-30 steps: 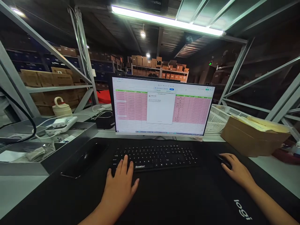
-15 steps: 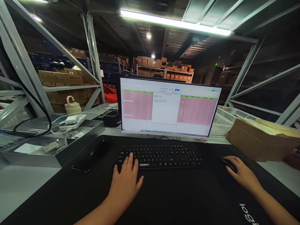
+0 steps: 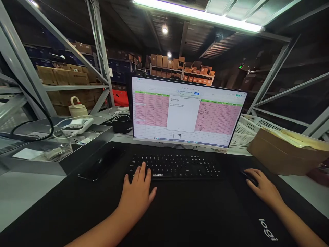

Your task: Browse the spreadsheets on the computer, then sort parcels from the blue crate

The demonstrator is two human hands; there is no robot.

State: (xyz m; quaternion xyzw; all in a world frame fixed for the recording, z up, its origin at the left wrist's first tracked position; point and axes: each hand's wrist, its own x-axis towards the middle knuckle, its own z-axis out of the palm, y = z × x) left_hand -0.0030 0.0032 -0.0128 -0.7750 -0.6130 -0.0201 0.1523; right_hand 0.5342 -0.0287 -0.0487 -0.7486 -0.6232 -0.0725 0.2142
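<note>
My left hand [image 3: 137, 187] rests with spread fingers on the left end of a black keyboard [image 3: 174, 168], its fingertips over the keys. My right hand [image 3: 263, 187] curls over a black computer mouse [image 3: 248, 177] on the right side of a black desk mat [image 3: 190, 212]. Behind the keyboard stands a monitor [image 3: 151, 113], showing a pink and green spreadsheet with a pale pop-up window over its middle. The text on the screen is too small to read.
A dark glossy phone-like object [image 3: 88, 175] lies left of the keyboard. Further left, a grey tray [image 3: 58, 168] holds a power strip [image 3: 78, 126] and bags, near a cream bottle [image 3: 77, 110]. At right stand a cardboard box [image 3: 269, 151] and white baskets [image 3: 244, 132].
A small preview box has appeared above the taskbar at the bottom of the screen. The view has tilted slightly downward. Both hands keep their places on the keyboard and mouse.
</note>
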